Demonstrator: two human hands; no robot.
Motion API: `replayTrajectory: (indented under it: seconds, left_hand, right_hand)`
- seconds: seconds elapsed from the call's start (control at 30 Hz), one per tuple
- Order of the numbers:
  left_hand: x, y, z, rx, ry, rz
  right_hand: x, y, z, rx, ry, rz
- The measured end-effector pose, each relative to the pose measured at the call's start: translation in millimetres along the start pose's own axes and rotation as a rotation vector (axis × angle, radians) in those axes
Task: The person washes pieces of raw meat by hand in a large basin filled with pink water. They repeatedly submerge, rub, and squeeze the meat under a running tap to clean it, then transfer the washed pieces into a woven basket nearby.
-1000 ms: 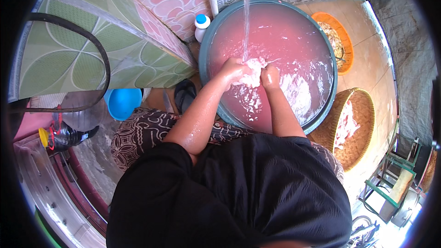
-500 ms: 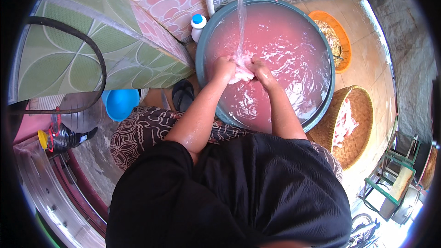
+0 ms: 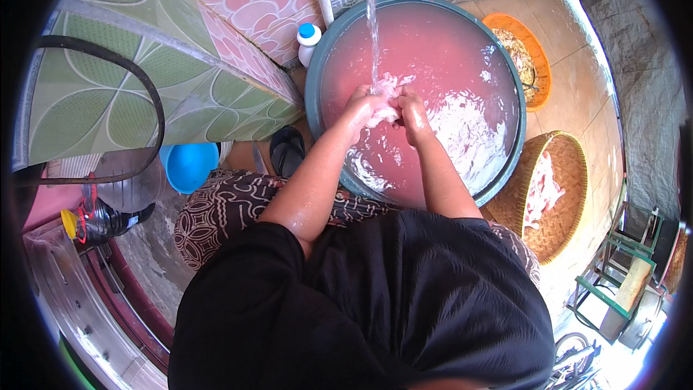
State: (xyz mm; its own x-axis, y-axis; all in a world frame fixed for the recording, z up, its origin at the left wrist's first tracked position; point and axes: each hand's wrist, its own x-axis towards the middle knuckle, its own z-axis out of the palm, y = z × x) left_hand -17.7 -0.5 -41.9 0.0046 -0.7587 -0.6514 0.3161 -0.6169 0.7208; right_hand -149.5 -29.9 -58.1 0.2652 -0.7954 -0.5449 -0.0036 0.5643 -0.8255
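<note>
Basin: a big round teal plastic tub [image 3: 317, 101] sat on the floor, filled nearly to the rim with cloudy pink water, foamy white in patches.
Water stream: a thin clear stream [image 3: 373, 22] fell straight down onto the hands.
Pale piece: a soft, whitish, lumpy piece [image 3: 386, 94] — what exactly it was could not be told — lay at the centre of the tub, just above the water, right under the stream.
Left hand: the left hand [image 3: 364, 107] was wet and curled closed around the pale piece from its own side.
Right hand: the right hand [image 3: 411, 107] was wet too, fingers closed on the same piece, touching the left.
Woven basket: a round brown wicker basket [image 3: 570, 209] stood just beside the tub and held more pale pieces.
Orange basket: an orange plastic basket [image 3: 530, 40] stood behind the tub, with brownish scraps inside.
Bottle: a small white bottle with a blue cap [image 3: 308, 42] stood upright against the tub's far rim.
Blue bowl: a smooth blue plastic bowl [image 3: 188, 165] sat on the floor, well apart from the tub.
Wall: glossy tiles with green leaf and pink pebble patterns [image 3: 180, 65].
</note>
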Motion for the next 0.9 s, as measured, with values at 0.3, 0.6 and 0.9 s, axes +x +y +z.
replayTrajectory:
  seconds: [0.3, 0.6, 0.9]
  left_hand:
    - [-3.0, -5.5, 1.2, 0.052, -0.022, -0.021]
    - [6.8, -10.4, -2.8, -0.044, -0.121, -0.05]
    - [14.7, -12.2, -15.7, -0.186, -0.092, -0.166]
  right_hand:
    - [-2.3, 8.6, 2.8, -0.938, 0.25, -0.398]
    - [9.0, -1.9, -31.7, 0.022, 0.351, -0.12]
    - [2.4, -20.4, -28.6, 0.032, 0.33, -0.254]
